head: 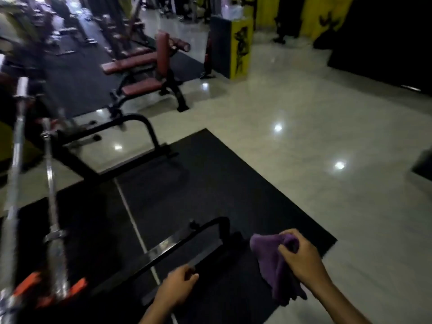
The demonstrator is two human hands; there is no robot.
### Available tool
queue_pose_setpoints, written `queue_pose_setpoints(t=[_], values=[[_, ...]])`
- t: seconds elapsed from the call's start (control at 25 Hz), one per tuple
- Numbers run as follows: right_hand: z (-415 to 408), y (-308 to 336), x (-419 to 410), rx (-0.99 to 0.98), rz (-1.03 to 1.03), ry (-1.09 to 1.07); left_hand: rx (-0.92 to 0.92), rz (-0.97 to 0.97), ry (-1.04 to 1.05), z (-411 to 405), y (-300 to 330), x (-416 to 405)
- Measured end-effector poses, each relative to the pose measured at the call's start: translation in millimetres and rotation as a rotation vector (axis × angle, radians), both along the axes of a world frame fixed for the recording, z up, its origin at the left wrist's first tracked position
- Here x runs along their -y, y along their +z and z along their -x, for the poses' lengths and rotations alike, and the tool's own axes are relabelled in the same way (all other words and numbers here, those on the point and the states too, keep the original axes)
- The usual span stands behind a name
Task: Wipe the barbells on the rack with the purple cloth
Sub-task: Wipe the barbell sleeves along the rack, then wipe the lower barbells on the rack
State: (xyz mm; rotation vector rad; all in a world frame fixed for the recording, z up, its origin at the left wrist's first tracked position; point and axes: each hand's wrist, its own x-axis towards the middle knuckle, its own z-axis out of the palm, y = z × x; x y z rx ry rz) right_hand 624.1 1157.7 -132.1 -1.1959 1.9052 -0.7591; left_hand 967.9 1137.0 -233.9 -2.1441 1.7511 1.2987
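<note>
Right now my right hand has its fingers pinched around the purple cloth, which hangs bunched below my grip, low in view and well apart from the barbells. My left hand holds nothing, its fingers loosely curled just above the black rack frame.

The bars lie far to my left, slanting along the rack, blurred but shiny. My worry is the reach: I must cross the frame's low rail to get the cloth onto steel, and I could catch a shin or knuckle on it. A loose tail of cloth might also snag on the collars or the orange clips near the bar ends. A hard wipe could perhaps roll a bar in its cradle.

To my right the pale tiled floor is open, so stepping around is easy; the black mat ends at a clean edge there. Red benches stand farther off.
</note>
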Motion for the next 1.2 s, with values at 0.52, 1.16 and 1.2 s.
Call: queue_pose_setpoints(t=[0.52,1.16,1.2], values=[[199,-84,156,-0.083,-0.196,-0.251,0.034,-0.022,-0.423,211,-39,263],[231,-97,511,-0.182,-0.118,0.129,-0.007,-0.004,0.086,189,-48,506],[221,-97,540,-0.171,-0.11,0.181,-0.005,-0.013,0.136,176,-53,519]])
